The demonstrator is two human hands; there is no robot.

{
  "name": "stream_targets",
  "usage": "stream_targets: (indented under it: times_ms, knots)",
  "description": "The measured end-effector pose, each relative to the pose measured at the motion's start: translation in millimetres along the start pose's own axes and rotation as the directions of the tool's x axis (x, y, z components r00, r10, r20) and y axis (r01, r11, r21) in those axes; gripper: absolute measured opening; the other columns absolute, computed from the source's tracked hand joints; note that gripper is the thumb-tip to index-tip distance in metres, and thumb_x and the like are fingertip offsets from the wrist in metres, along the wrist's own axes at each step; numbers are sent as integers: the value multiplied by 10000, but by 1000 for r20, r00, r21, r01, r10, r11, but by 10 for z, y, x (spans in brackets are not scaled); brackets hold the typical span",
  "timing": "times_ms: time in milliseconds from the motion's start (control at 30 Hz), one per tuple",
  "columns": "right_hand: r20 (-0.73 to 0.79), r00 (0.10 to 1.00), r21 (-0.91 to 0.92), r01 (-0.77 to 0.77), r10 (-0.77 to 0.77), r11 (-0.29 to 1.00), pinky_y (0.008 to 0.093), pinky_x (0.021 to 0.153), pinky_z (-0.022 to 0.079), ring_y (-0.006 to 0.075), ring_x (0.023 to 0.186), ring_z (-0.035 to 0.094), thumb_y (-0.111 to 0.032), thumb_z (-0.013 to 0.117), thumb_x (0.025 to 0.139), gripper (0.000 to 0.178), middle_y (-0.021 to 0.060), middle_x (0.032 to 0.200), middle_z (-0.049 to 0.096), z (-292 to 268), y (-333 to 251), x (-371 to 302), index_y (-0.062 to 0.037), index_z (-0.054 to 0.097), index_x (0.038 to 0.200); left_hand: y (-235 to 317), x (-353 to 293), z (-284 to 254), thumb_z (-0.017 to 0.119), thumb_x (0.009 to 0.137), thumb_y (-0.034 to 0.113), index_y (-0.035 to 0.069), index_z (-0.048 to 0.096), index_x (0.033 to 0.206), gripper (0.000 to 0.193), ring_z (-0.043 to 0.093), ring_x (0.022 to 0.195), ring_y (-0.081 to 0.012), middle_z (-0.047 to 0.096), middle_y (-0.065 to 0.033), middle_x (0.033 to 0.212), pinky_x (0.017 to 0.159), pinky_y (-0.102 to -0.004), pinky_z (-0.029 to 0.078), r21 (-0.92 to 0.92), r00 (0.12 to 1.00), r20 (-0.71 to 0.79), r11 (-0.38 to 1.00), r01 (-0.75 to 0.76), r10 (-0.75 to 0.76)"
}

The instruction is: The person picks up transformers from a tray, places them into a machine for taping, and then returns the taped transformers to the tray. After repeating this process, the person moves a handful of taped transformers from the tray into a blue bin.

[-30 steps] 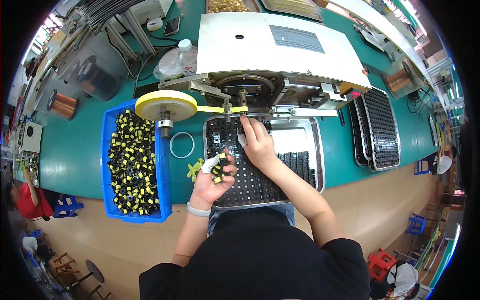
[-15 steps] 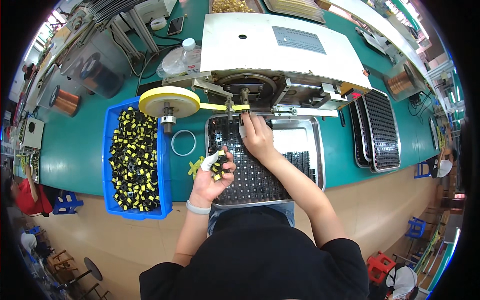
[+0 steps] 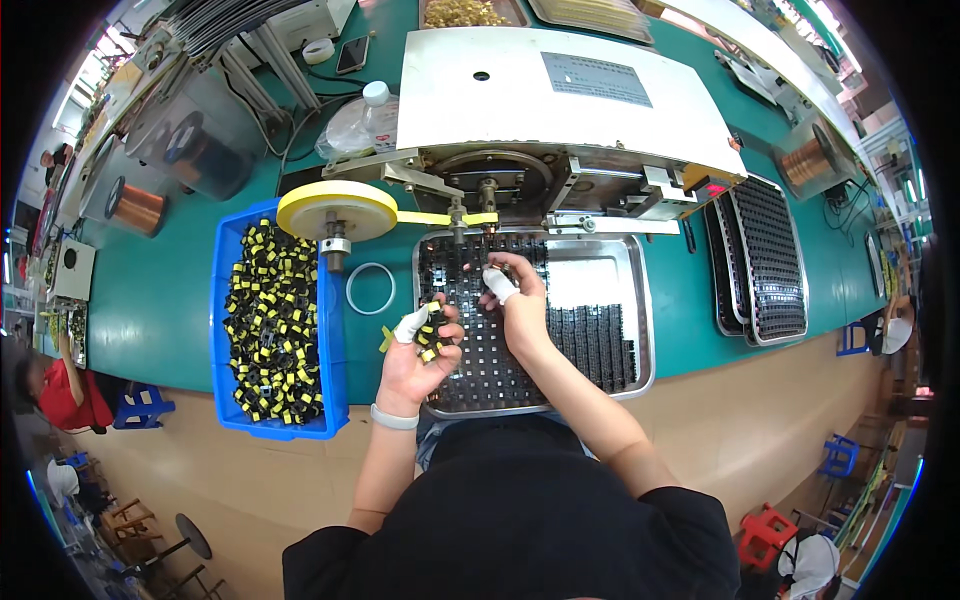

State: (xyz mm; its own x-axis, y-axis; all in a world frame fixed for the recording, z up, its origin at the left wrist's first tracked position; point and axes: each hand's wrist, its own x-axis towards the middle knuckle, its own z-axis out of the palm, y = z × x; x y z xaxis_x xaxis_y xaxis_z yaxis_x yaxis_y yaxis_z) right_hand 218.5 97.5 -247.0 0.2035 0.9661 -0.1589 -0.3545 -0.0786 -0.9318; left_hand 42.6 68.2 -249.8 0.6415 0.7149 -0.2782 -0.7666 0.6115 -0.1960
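Observation:
My left hand [image 3: 412, 352], with white tape on its thumb, is closed around several black coil bobbins with yellow tape [image 3: 432, 330] above the tray's left side. My right hand [image 3: 520, 295], also with a white-wrapped thumb, pinches a small coil bobbin [image 3: 497, 268], mostly hidden by the fingers. Beneath both hands lies a metal tray [image 3: 590, 268] with rows of black bobbins [image 3: 590, 345]. Just beyond the right fingers, the machine's spindle [image 3: 489, 200] meets the end of a yellow tape strip [image 3: 430, 217] running from a tape roll [image 3: 335, 205].
At left stands a blue bin [image 3: 335, 385] heaped with yellow-taped bobbins. A white ring [image 3: 371, 288] lies between bin and tray. The white winding machine [image 3: 560, 100] fills the back. Stacked trays [image 3: 765, 260] are at right, copper wire spools [image 3: 805, 160] behind. A bottle [image 3: 380, 115] stands behind the tape roll.
My right hand has drawn back from the spindle toward me, bringing a bobbin away in its fingers. The left hand still holds its bobbins, nearly in the same place.

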Motion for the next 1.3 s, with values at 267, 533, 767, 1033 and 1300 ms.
stream_targets:
  times_ms: [267, 533, 767, 1033, 1300]
  knots:
    - [60, 987, 316, -163, 151, 935, 206, 546, 377, 95, 612, 473, -91, 596, 916, 357, 33, 927, 578, -52, -189, -28, -31, 551, 1265, 16, 48, 103, 542, 963, 250, 99, 576, 1168, 257, 512, 875, -170, 561, -51, 1050, 662, -306, 456, 0, 1000, 1, 1000, 13, -13]
    - [90, 994, 171, -68, 54, 983, 199, 520, 371, 71, 609, 506, -80, 604, 924, 466, 45, 940, 604, 38, -241, -82, -19, 474, 1367, 25, 78, 41, 519, 973, 332, 127, 601, 1157, 287, 489, 888, -177, 552, -55, 1086, 663, -294, 442, 31, 1000, -4, 1000, 2, -2]
    - [149, 984, 101, -114, 98, 988, 189, 502, 384, 63, 602, 534, -110, 607, 933, 315, 88, 902, 658, -48, -318, -111, -5, 541, 1222, 65, 116, 70, 502, 981, 298, 111, 627, 1126, 268, 552, 954, -240, 575, -99, 1137, 779, -394, 540, 48, 999, 52, 999, -10, 7]
    - [155, 965, 234, -244, 212, 941, 186, 443, 332, 86, 503, 499, -127, 655, 901, 205, 84, 809, 642, -351, -219, -87, -47, 558, 1063, 92, 463, 185, 440, 1003, 262, 99, 547, 1318, 370, 568, 1133, -292, 522, -103, 1359, 858, -461, 545, 47, 986, 129, 994, 97, -102]
    - [93, 986, 252, -156, 136, 955, 192, 451, 352, 89, 532, 521, -87, 670, 880, 217, 102, 828, 651, -511, -364, -151, -45, 534, 1044, 0, 987, 374, 516, 981, 365, 116, 530, 1310, 413, 614, 1056, -253, 597, -120, 1247, 771, -412, 584, 311, 997, -15, 948, 74, -73]
